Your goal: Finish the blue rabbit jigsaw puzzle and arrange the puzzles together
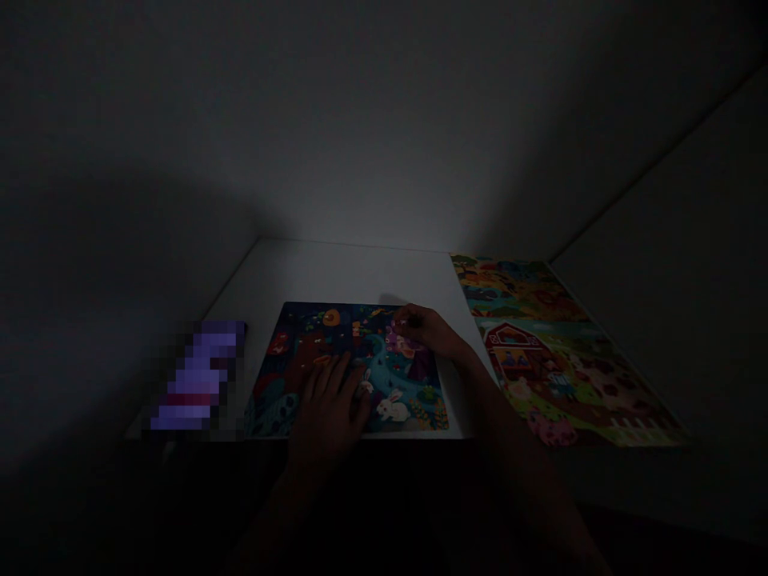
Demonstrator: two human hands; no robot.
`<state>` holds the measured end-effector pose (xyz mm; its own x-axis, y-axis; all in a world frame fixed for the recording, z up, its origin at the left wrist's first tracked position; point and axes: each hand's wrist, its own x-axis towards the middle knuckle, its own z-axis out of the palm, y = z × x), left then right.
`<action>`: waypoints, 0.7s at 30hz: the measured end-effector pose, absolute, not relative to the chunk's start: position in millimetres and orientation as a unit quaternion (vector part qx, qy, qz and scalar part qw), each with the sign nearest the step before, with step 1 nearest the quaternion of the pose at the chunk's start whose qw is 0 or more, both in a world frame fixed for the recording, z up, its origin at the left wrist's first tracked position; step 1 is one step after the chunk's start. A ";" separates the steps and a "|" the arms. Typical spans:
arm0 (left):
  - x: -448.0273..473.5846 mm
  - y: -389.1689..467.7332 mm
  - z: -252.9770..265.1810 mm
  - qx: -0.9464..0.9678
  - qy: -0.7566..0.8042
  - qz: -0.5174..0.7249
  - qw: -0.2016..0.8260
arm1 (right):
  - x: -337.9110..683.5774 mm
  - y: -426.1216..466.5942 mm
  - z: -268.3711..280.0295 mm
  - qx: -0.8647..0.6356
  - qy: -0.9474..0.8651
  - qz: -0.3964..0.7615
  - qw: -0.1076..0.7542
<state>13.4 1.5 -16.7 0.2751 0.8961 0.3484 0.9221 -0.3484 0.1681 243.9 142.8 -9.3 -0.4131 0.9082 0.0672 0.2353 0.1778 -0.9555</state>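
With the left hand [327, 408] pressed flat on the dark, colourful cardboard forest puzzle [354, 368] on the white table [336, 272], the right hand [429, 330] should seat squarely the small piece its fingertips seem to pinch at the far edge.

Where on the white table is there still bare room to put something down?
The white table is bare behind the dark night-scene puzzle, up to the wall. A narrow strip separates it from the colourful farm puzzle. Both hands, left and right, crowd the dark puzzle.
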 end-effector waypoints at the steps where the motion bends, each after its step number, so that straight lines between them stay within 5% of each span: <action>1: 13.5 1.6 -16.5 -0.798 -0.570 -0.194 0.032 | 242.9 142.8 -10.3 -0.417 -0.690 0.477 0.350; 21: 13.4 1.0 -15.2 -0.801 -0.563 -0.199 0.041 | 243.8 139.5 -6.5 -0.436 -0.711 0.445 0.326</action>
